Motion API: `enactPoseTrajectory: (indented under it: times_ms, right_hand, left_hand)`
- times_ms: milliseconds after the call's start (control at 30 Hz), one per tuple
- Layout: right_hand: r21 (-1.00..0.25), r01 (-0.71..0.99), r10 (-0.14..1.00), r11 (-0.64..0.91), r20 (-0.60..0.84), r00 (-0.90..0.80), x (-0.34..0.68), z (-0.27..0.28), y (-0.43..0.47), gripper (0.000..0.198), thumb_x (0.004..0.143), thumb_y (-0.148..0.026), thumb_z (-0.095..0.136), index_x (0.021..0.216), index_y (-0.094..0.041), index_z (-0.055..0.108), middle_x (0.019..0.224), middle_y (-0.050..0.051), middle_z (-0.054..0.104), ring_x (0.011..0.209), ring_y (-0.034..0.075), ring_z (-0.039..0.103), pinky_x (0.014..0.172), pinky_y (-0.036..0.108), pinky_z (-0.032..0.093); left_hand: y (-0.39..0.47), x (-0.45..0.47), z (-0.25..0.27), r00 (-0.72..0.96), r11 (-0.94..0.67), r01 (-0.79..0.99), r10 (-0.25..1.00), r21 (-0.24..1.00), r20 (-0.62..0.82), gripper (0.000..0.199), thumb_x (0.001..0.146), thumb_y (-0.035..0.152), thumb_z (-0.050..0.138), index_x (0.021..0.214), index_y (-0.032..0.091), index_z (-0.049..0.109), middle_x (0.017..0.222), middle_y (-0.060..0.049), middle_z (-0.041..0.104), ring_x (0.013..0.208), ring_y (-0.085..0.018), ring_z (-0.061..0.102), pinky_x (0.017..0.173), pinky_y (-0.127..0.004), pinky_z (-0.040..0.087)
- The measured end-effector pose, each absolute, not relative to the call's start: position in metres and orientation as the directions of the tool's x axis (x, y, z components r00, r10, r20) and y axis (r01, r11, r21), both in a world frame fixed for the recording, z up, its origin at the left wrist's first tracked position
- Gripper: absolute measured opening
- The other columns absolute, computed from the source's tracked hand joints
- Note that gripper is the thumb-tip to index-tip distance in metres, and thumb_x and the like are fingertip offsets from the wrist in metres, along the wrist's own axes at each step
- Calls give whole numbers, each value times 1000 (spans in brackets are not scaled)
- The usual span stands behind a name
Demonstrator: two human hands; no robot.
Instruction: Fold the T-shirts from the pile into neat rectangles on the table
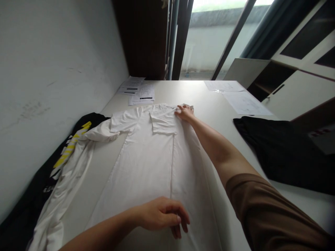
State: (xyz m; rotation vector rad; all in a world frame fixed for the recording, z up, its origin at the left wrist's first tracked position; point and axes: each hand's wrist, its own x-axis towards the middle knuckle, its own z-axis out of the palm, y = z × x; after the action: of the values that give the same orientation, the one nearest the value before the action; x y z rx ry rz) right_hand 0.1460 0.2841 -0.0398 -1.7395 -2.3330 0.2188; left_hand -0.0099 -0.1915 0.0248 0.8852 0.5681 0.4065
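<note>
A white T-shirt (146, 160) lies spread on the white table, its collar end away from me. Its right side is folded inward, with that sleeve lying across the top and the fold's edge running down the middle. My right hand (185, 113) rests on the folded shoulder at the far end, fingers spread on the cloth. Over the near part of the shirt hovers my left hand (164, 216), fingers loosely curled and apart, with nothing seen in them. Whether its fingertips touch the cloth I cannot tell.
Along the wall lie a crumpled white garment (75, 177) and a black garment (34, 188) with yellow print. A folded black cloth (282, 150) is on the right. Paper sheets lie at the far left (142, 94) and far right (246, 101). A cabinet (300, 87) stands beyond.
</note>
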Motion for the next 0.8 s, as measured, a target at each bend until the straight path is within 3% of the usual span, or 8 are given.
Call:
enactPoseTrajectory:
  times_ms: [133, 233, 400, 533, 667, 800]
  right_hand:
    - [-260, 926, 961, 272, 130, -246, 123, -36, 295, 46, 89, -58, 60, 122, -27, 69, 133, 14, 56, 127, 35, 48, 112, 60, 28]
    - [-267, 916, 950, 301, 162, -265, 117, -35, 303, 34, 90, -50, 62, 110, -25, 73, 127, 13, 60, 120, 33, 52, 107, 51, 34]
    - [-340, 893, 951, 295, 194, -240, 117, -37, 307, 26, 96, -35, 55, 111, -20, 69, 116, 10, 68, 105, 23, 57, 95, 36, 38]
    - [-415, 883, 965, 218, 229, -131, 116, -43, 305, 26, 98, -33, 50, 112, -22, 68, 108, 8, 71, 100, 23, 60, 90, 35, 43]
    - [-416, 866, 941, 278, 300, -157, 109, -43, 294, 28, 96, -32, 50, 116, -22, 68, 118, 12, 66, 110, 28, 58, 97, 41, 43]
    - [-381, 868, 922, 318, 339, -189, 99, -33, 270, 43, 99, -42, 47, 133, -21, 60, 144, 17, 52, 132, 33, 47, 110, 52, 35]
  left_hand:
    - [-187, -12, 21, 806, 608, -150, 531, 779, -260, 42, 90, 55, 70, 107, 16, 71, 92, -6, 70, 68, -11, 66, 75, -29, 53]
    - [-184, -14, 16, 815, 621, -181, 529, 763, -237, 43, 89, 55, 72, 107, 16, 71, 91, -6, 70, 71, -12, 67, 79, -30, 52]
    - [-178, -14, 13, 829, 650, -202, 512, 733, -225, 43, 87, 56, 73, 105, 17, 71, 90, -6, 70, 73, -15, 68, 81, -33, 53]
    - [-177, -13, 12, 833, 666, -211, 506, 716, -225, 44, 86, 56, 73, 105, 17, 71, 89, -6, 70, 74, -15, 68, 82, -34, 53]
    - [-178, -13, 10, 831, 666, -222, 511, 712, -218, 44, 87, 55, 73, 107, 16, 71, 92, -8, 71, 76, -17, 69, 85, -37, 53]
    - [-179, -14, 7, 831, 662, -245, 520, 708, -199, 44, 87, 54, 73, 108, 16, 71, 93, -8, 71, 76, -17, 69, 86, -36, 53]
